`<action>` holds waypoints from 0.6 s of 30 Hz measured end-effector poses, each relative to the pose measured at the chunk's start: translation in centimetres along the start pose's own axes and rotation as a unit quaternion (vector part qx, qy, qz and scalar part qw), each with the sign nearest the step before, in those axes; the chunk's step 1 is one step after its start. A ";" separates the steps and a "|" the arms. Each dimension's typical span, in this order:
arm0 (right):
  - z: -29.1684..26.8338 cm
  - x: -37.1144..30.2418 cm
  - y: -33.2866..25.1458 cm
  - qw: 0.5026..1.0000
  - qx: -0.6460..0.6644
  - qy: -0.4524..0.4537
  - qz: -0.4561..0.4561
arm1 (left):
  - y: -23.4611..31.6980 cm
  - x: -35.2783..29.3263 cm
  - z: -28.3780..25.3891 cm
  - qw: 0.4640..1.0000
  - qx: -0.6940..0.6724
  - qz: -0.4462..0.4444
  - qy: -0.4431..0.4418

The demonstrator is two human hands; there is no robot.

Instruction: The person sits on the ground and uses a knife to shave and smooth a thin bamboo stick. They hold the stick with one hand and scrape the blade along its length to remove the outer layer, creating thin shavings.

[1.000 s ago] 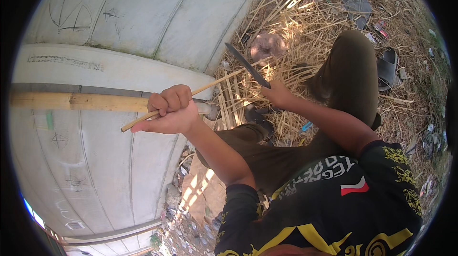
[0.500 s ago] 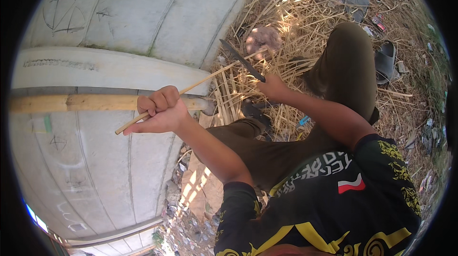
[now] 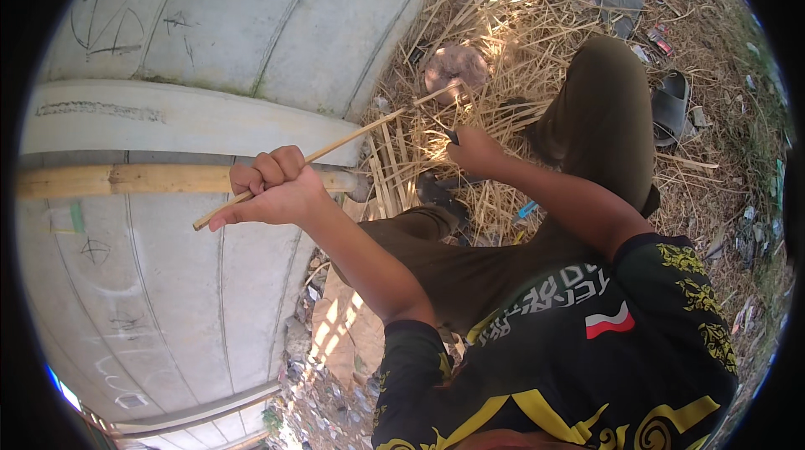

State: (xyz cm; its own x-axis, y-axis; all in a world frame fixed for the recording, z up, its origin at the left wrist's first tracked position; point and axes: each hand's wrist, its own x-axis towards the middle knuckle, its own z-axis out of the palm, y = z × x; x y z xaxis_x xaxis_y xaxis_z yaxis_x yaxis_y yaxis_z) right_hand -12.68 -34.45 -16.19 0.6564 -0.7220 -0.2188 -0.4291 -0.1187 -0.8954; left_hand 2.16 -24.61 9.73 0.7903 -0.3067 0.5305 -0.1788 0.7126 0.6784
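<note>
My left hand [image 3: 272, 187] is closed around a thin bamboo stick [image 3: 356, 136], near its lower-left end. The stick slants up to the right, its far end over a round brownish block [image 3: 444, 67] on the ground. My right hand [image 3: 480, 153] grips the dark handle of a knife [image 3: 453, 137]. The knife's blade shows only as a thin, partly blurred line close to the stick's far part; whether it touches the stick I cannot tell.
A pale panelled wall [image 3: 201, 123] stands on the left, with a bamboo pole [image 3: 151, 179] along it. Split bamboo strips and shavings [image 3: 511, 39] litter the ground. A dark sandal [image 3: 672, 106] lies beyond my bent knee, and a small blue object [image 3: 526, 210] lies near my legs.
The knife has turned: its broad blade showed across the stick before, and now appears only as a thin line. My left hand and the stick have shifted slightly left and up.
</note>
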 end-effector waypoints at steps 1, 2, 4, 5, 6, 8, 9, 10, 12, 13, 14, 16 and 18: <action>-0.4 -0.2 -0.7 0.998 0.023 0.026 -0.050 | 0.0 0.2 -0.2 1.000 -0.006 0.000 -0.008; -0.8 -0.7 -1.8 0.993 0.046 0.048 -0.101 | 0.2 0.3 -0.8 1.000 -0.009 0.000 -0.015; -1.5 -1.7 -3.9 0.977 0.119 0.077 -0.159 | 0.4 0.4 -1.5 1.000 -0.010 0.002 -0.016; -1.7 -2.4 -4.8 0.968 0.168 0.084 -0.166 | 0.5 0.5 -1.6 1.000 -0.009 0.004 -0.013; -1.6 -2.7 -5.2 0.956 0.217 0.091 -0.173 | 0.6 0.6 -1.7 1.000 -0.007 0.005 -0.009; -0.4 -2.0 -3.2 0.945 0.269 0.110 -0.147 | 0.3 0.5 -1.1 1.000 -0.005 0.009 -0.011; 0.4 -1.6 -1.8 0.939 0.295 0.120 -0.133 | 0.2 0.3 -0.9 1.000 -0.003 0.010 -0.011; 1.0 -0.9 -0.3 0.968 0.236 0.064 -0.060 | 0.2 0.3 -0.9 1.000 0.006 0.009 0.003; 1.2 1.1 2.7 0.990 0.109 -0.037 0.088 | -0.2 0.2 -0.3 1.000 0.015 0.004 0.026; 1.7 0.9 1.8 0.986 0.140 0.041 0.082 | -0.2 0.4 -0.8 1.000 0.001 0.000 0.025; 1.3 0.9 1.2 0.988 0.139 0.040 0.054 | -0.4 0.6 -1.4 1.000 -0.014 -0.006 0.024; -0.3 0.8 -0.8 0.990 0.135 0.035 -0.003 | -0.4 1.1 -2.7 0.999 -0.028 -0.010 0.021; -1.2 -0.8 -3.8 0.976 0.173 0.102 -0.084 | -0.2 1.4 -3.5 0.999 -0.027 -0.008 0.017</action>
State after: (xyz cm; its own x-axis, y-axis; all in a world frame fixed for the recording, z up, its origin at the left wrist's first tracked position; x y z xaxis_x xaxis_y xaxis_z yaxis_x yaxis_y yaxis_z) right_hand -12.37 -34.24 -12.13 0.5467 -0.8373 -0.0074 -0.0678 -0.0355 -0.9971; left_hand 5.40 -22.97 8.56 0.8130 -0.2971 0.5008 -0.1342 0.7413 0.6577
